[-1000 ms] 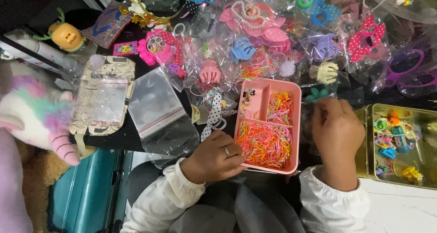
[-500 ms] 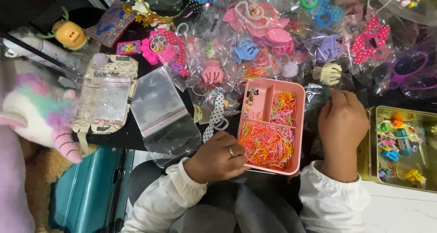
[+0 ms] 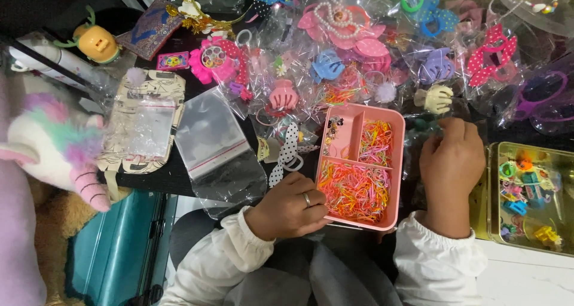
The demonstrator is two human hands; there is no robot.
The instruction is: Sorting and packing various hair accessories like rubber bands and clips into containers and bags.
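Beside the pink divided tray [image 3: 396, 162] of tiny elastic bands, left hand [image 3: 290, 207] gripping its near-left corner, fingers curled, right hand [image 3: 451, 162] just right, fingers bunched, contents hidden

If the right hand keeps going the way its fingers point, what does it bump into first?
Probably the cream claw clip in its clear wrapper, just past the right hand, whose fingers point up the picture. Depth is hard to judge.

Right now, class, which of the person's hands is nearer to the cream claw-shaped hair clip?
The right hand: it sits just below the cream clip. The left hand rests far across the pink tray.
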